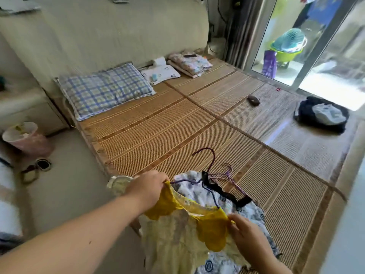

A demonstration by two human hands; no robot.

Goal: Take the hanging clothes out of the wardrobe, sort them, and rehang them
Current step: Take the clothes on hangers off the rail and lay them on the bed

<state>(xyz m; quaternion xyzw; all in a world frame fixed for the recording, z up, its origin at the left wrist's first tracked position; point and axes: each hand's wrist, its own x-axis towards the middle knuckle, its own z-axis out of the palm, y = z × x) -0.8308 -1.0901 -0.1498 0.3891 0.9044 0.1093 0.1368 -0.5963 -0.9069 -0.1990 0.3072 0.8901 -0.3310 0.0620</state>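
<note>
Bed mat [158, 125]; yellow top [212, 232] shoulders in left fingers [163, 179], right fingers [236, 221]

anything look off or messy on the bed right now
Slightly. A tangle of hangers lies askew on the mat beside the yellow top held by the left hand and right hand, and a dark clothes heap sits crumpled near the bed's right edge. Nothing looks spilled or damaged.

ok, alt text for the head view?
Left hand and right hand hold a yellow top by its shoulders over a patterned garment and hangers on a mat-covered bed. A plaid pillow lies at the far end, dark clothes at right.
</note>
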